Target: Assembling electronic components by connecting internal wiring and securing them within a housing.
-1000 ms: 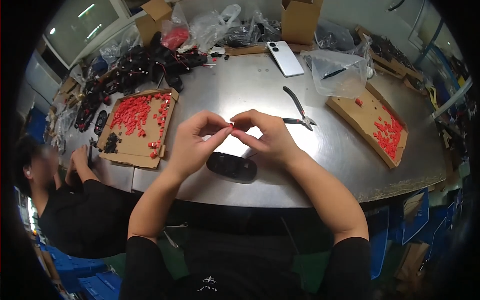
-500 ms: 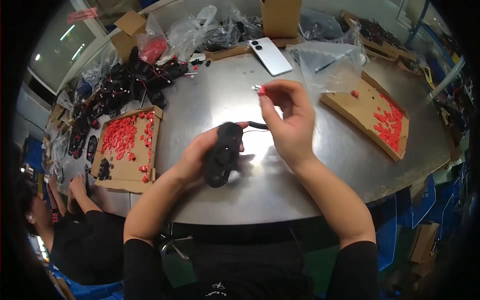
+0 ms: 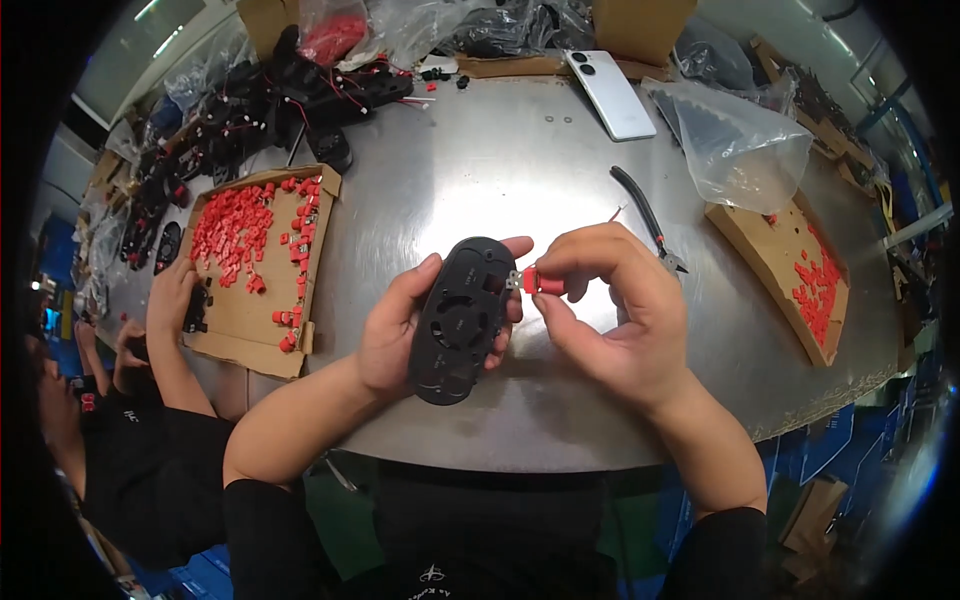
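Observation:
My left hand point(image 3: 388, 345) is wrapped around a black oval plastic housing point(image 3: 458, 330), held tilted above the metal table with its recessed side up. Between the thumb and fingertips of my right hand point(image 3: 630, 320) is a small red plastic part with a metal end point(image 3: 531, 282). Its metal end is at the upper right edge of the housing; whether it touches cannot be made out. Just beyond my right hand lie side cutters point(image 3: 645, 210) with dark handles and their jaws toward me, partly hidden by the hand.
A cardboard tray point(image 3: 235, 345) of red parts stands at left, another point(image 3: 775, 255) at right. Dark housings with wires point(image 3: 330, 95) are heaped at the back left. A white phone point(image 3: 612, 98) and a clear plastic bag point(image 3: 745, 150) lie behind. A co-worker's hand point(image 3: 172, 295) reaches the left tray.
My right hand has brought the red part down to the housing's edge. The housing has turned its recessed face upward. The side cutters show more fully. The co-worker's hand has reached the left tray.

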`<act>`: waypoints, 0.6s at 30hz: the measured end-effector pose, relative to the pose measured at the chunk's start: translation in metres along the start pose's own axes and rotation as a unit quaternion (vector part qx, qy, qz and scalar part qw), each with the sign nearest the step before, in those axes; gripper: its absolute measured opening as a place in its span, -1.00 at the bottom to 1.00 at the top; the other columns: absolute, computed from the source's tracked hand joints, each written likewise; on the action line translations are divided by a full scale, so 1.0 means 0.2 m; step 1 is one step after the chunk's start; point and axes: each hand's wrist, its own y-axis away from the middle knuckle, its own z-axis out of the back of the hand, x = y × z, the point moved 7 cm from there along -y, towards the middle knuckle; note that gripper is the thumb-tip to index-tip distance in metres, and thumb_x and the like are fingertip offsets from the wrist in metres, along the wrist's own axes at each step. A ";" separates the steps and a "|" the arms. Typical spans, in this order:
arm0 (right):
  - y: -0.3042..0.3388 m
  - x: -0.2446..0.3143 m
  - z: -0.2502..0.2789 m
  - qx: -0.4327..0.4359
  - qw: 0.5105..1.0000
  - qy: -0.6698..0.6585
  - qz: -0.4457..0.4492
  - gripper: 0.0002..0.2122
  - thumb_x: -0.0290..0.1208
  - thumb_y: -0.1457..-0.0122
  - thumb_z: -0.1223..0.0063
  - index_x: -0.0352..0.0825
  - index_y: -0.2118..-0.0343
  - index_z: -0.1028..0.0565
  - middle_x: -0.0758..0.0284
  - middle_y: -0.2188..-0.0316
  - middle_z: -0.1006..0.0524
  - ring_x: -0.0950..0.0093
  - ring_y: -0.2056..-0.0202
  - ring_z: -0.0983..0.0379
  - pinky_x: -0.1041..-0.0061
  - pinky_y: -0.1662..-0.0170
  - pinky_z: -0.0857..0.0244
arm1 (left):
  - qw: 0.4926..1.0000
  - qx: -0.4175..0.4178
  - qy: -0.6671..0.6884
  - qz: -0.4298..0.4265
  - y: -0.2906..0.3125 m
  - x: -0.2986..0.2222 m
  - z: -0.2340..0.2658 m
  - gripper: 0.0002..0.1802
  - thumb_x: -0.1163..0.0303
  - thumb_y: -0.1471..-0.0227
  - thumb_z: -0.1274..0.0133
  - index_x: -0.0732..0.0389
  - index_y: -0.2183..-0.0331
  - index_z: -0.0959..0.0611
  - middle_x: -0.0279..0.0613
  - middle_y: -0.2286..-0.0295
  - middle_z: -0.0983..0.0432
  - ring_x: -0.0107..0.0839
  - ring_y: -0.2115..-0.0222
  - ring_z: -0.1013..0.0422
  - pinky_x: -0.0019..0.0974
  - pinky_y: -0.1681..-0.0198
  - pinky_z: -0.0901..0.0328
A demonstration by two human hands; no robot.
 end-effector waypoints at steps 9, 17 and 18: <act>0.02 0.03 -0.05 0.034 0.992 0.112 0.054 -0.72 -0.70 0.04 -0.32 -0.40 0.21 -0.59 0.29 0.29 -0.60 0.51 0.36 -0.54 0.56 0.34 -0.39 | 0.992 -0.035 -0.118 -0.033 0.00 0.02 0.02 -0.25 -0.07 -0.41 0.37 0.25 -0.39 -0.21 -0.17 0.06 -0.54 -0.43 0.22 -0.52 -0.30 0.13 -0.48; 0.12 0.02 -0.21 0.154 0.985 0.073 -0.007 -0.77 -0.62 -0.05 -0.36 -0.35 0.21 -0.60 0.31 0.39 -0.60 0.49 0.41 -0.65 0.54 0.35 -0.54 | 0.988 -0.093 -0.085 -0.094 -0.02 -0.02 0.05 -0.29 -0.03 -0.43 0.37 0.25 -0.36 -0.24 -0.21 0.15 -0.53 -0.48 0.21 -0.48 -0.36 0.08 -0.41; 0.12 0.02 -0.21 0.155 0.985 0.071 -0.007 -0.77 -0.62 -0.05 -0.36 -0.35 0.21 -0.60 0.31 0.39 -0.60 0.49 0.41 -0.65 0.54 0.35 -0.54 | 0.986 -0.102 -0.086 -0.095 -0.02 -0.01 0.05 -0.30 -0.03 -0.43 0.37 0.24 -0.35 -0.26 -0.22 0.16 -0.52 -0.49 0.21 -0.47 -0.37 0.07 -0.40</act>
